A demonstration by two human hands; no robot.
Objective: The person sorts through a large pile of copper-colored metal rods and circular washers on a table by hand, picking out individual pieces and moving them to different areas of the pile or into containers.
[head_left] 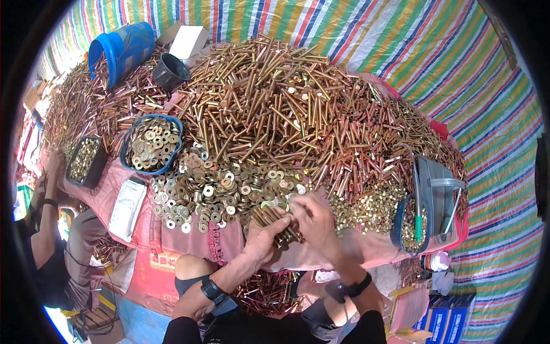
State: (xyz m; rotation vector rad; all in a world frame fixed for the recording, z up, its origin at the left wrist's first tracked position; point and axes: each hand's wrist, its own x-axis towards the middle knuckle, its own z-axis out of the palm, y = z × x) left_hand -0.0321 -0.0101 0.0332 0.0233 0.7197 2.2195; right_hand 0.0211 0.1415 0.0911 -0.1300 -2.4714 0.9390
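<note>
A bundle of brass-coloured metal rods sits in the person's left hand, above the middle of the near edge of the pink-covered desk. The left hand is closed around it, thumb across the top. The rods look stiff and hardly fragile; together they are probably heavy for their bulk, and the smooth round shanks are likely to slide along one another. A firm wrap around the middle should suit them best, with the thumb pressing across so that none slips out endways.

The right hand is just beside the bundle, its fingers bent; whether they pinch anything cannot be told.

Next to the hands, toward the desk's left end, lies a spread of flat washers, thin, hard and probably awkward to lift singly except by the rim. Toward the right end lie small yellowish nuts, likely quick to roll away. Behind both, a large heap of rods reaches the far edge.

Farther out, a blue-rimmed tub of washers stands left of centre, a blue bucket lies tipped near the far left corner, and a grey container stands by the right end.
</note>
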